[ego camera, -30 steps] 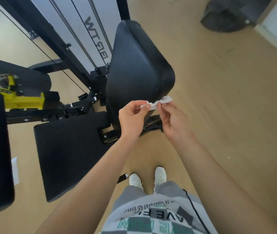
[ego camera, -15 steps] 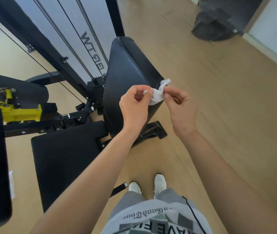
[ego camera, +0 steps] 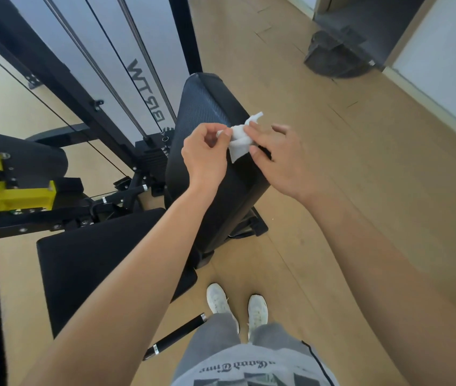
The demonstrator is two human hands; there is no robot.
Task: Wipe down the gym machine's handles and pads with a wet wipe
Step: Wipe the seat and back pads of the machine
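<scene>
Your left hand (ego camera: 204,157) pinches the crumpled wet wipe (ego camera: 240,140) above the upright back pad (ego camera: 207,112); your right hand (ego camera: 276,157) grips it too, outer fingers spread.

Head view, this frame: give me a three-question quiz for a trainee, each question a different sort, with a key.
1. True or false: both the left hand and the right hand are touching the white wipe.
2. Multiple choice: the wipe is held over A) the yellow bracket, B) the upright back pad, C) the loose black handle on the floor.
3. Fill in: the flat seat pad lies to the person's ____ of the back pad.

Key: 1 true; 2 B; 3 left.
</scene>
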